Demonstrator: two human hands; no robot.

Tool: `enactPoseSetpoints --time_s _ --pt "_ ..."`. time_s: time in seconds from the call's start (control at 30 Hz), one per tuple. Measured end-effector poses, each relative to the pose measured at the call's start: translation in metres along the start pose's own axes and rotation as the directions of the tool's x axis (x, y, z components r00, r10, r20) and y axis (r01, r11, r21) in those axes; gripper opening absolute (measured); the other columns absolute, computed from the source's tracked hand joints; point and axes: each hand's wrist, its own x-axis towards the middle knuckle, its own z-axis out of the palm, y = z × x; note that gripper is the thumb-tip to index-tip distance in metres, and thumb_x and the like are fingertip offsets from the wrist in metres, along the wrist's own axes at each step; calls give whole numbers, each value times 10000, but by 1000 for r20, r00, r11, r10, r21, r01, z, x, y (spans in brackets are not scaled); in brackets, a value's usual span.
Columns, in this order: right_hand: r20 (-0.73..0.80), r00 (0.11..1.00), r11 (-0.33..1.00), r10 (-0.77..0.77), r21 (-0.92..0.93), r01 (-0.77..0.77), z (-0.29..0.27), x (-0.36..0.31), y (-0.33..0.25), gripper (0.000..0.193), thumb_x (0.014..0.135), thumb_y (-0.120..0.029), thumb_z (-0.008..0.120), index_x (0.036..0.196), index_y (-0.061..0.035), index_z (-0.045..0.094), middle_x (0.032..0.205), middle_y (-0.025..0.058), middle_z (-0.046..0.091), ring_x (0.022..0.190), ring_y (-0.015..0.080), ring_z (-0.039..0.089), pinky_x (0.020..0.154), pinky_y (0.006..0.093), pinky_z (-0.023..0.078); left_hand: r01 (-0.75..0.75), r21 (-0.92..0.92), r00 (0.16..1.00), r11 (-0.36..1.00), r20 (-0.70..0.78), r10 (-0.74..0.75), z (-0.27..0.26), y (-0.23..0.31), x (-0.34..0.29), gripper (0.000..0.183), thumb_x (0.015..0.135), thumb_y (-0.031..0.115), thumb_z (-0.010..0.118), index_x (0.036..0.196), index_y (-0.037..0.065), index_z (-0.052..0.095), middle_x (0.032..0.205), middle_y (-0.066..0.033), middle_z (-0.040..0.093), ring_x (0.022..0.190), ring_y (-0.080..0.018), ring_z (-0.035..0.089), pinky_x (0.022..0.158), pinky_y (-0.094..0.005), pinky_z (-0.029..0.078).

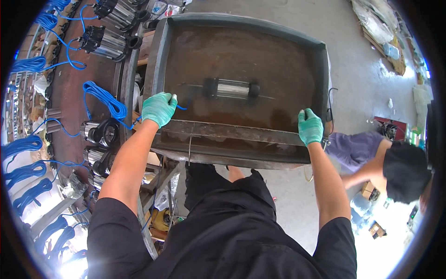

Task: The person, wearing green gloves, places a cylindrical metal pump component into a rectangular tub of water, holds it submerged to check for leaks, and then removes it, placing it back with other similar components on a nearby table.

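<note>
A shallow metal tank (246,20) of brownish water stands before me. Under the water lies a cylindrical pump (233,89), silver in the middle with black ends, and a thin rod-like piece shows at either side of it. My left hand (159,109), in a green glove, is closed at the tank's near left corner; a blue cable (182,108) comes out beside its fingers into the water. At the near right corner, my gloved right hand (310,127) is closed over the end of the crossbar (241,131). The undersides of both hands are hidden.
Left of the tank, a brown bench (93,88) carries several silver-and-black pumps (104,43) and a coiled blue cable (106,101). More blue coils hang farther left. Another person (357,151) bends close by on the right. Plastic-wrapped material (378,28) lies at the far right.
</note>
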Motion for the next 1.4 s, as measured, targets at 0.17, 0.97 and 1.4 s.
enactPoseSetpoints --time_s 0.17,0.97,1.4 --pt "-1 1000 1000 -5 -22 5 1 2 -2 333 995 -388 531 965 -91 679 916 241 703 892 472 661 790 553 519 9 24 1000 1000 4 -9 2 -2 0 391 1030 391 478 916 91 701 1003 -148 700 940 -383 670 865 -487 533" --pt "20 1000 999 20 -45 -19 2 3 -1 341 997 -392 516 987 -97 688 948 229 711 915 458 667 817 545 524 -31 41 998 999 -57 33 11 -7 4 409 1027 394 465 884 88 696 971 -163 698 902 -406 663 821 -511 529" --pt "24 999 997 24 -70 -23 -1 2 -4 336 992 -381 518 975 -91 688 921 239 706 898 462 667 808 547 526 -25 46 999 999 -31 26 8 -6 4 417 1027 402 450 919 90 705 983 -168 710 931 -402 671 837 -510 535"
